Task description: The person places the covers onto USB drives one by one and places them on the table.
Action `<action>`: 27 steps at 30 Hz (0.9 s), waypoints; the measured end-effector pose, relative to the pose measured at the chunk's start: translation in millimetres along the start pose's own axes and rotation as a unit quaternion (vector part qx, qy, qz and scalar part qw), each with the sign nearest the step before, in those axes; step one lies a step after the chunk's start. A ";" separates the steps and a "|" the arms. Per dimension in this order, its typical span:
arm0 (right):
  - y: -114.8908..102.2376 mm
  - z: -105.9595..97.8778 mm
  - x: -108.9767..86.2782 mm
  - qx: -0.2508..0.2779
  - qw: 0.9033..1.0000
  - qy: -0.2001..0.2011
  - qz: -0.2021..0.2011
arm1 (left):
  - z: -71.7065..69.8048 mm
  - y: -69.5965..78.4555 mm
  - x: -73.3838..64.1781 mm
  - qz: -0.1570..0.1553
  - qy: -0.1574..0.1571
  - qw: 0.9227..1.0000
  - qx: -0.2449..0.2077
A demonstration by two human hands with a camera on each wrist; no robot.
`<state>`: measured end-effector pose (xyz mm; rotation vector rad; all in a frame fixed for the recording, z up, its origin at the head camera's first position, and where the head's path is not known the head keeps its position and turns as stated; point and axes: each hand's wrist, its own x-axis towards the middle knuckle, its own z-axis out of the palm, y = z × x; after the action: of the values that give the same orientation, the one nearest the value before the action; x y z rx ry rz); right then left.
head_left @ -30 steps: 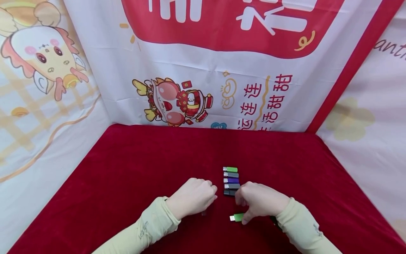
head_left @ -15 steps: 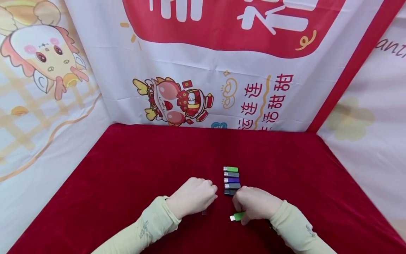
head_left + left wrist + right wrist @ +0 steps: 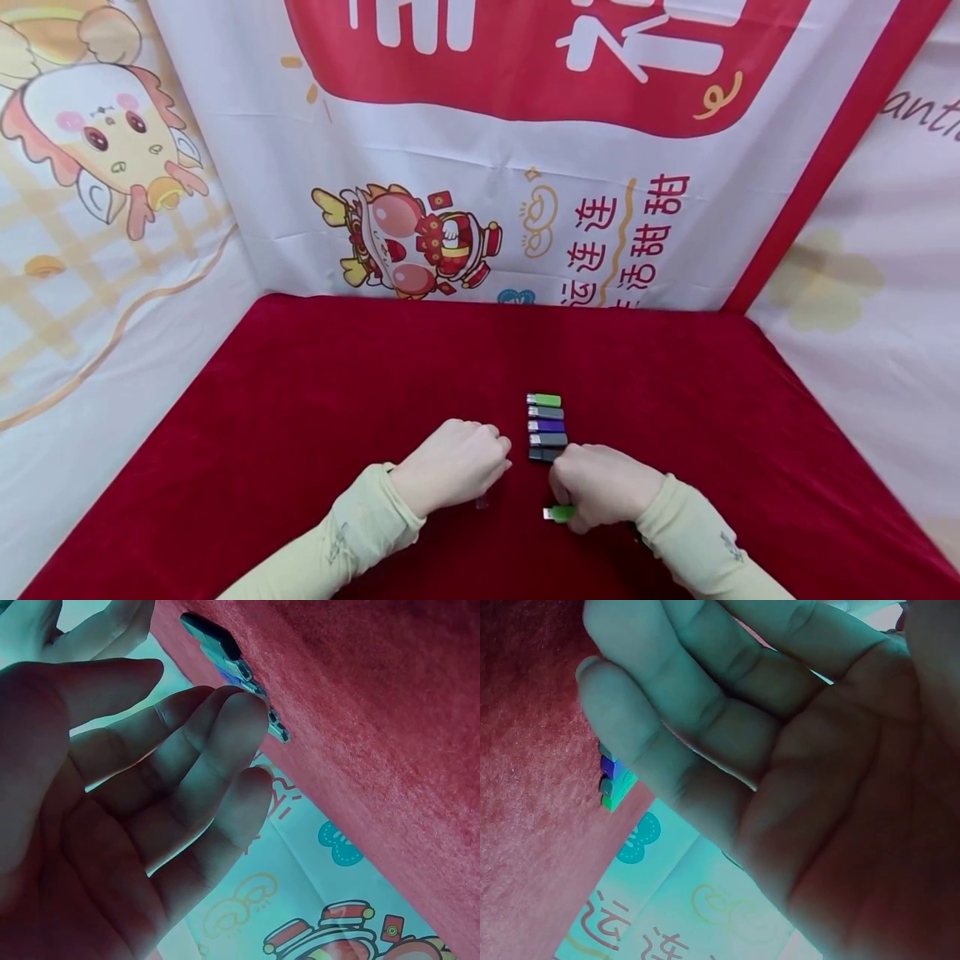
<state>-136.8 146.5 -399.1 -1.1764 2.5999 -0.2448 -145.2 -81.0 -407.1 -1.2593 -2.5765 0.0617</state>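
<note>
My right hand [image 3: 603,487] pinches a green USB stick [image 3: 559,513] between thumb and fingers, low over the red cloth; its metal plug points left. In the right wrist view the palm and curled fingers [image 3: 727,727] hide the stick. My left hand [image 3: 453,467] stays close over the cloth to the left, fingers loosely curled. Nothing shows between its thumb and fingers [image 3: 202,765] in the left wrist view. A small clear piece [image 3: 482,502] peeks out below that hand. Beyond the right hand lies a column of USB sticks: green [image 3: 544,400], grey [image 3: 546,412], purple [image 3: 547,426], grey [image 3: 548,439] and black [image 3: 544,455].
Red velvet cloth [image 3: 375,358] covers the table. Printed white fabric [image 3: 262,167] hangs along the back and both sides. A small dark thing [image 3: 639,534] is partly hidden under the right sleeve.
My right hand has moved slightly left and down, and its fingers have drawn in around the green USB stick. My left hand and the column of sticks have stayed in place.
</note>
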 end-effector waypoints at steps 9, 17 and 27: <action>4.9 -7.1 0.1 -0.025 0.995 0.076 -0.053 | -5.9 -4.7 -0.1 -0.013 -0.012 1.000 -0.015; 11.5 -21.6 -2.2 0.015 0.989 0.142 -0.050 | -11.9 -9.0 -0.8 -0.022 -0.020 0.999 -0.023; 20.3 -32.1 -7.2 0.055 0.973 0.215 -0.063 | -14.5 -9.4 -2.2 -0.020 -0.052 0.997 -0.053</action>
<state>-156.8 166.5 -372.8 -1.3764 2.8223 -0.7377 -147.4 -89.7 -392.2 -1.2707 -2.7256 -0.0190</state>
